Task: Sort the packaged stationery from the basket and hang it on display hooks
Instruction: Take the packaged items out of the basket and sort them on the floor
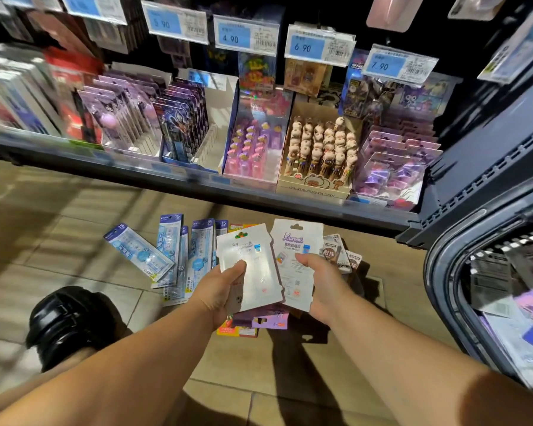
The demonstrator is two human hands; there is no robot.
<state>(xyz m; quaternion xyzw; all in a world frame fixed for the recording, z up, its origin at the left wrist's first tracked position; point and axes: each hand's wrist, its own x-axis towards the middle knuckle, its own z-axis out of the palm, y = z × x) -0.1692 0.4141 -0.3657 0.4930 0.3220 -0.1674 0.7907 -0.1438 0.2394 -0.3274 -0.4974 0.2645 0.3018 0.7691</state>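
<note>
The left grip clamps a stack of white packets, thumb on top. The right grip pinches one white Kuromi packet just beside it. Beneath them, blue ruler packs lie on the floor. The basket sits to the right with more packets inside. Beyond, the shelf carries boxed pens.

Your left hand and right hand are bare, arms uncovered; you wear a chunky, glossy black shoe.

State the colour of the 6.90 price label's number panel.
Blue, on the white rectangular price label; head view.
</note>
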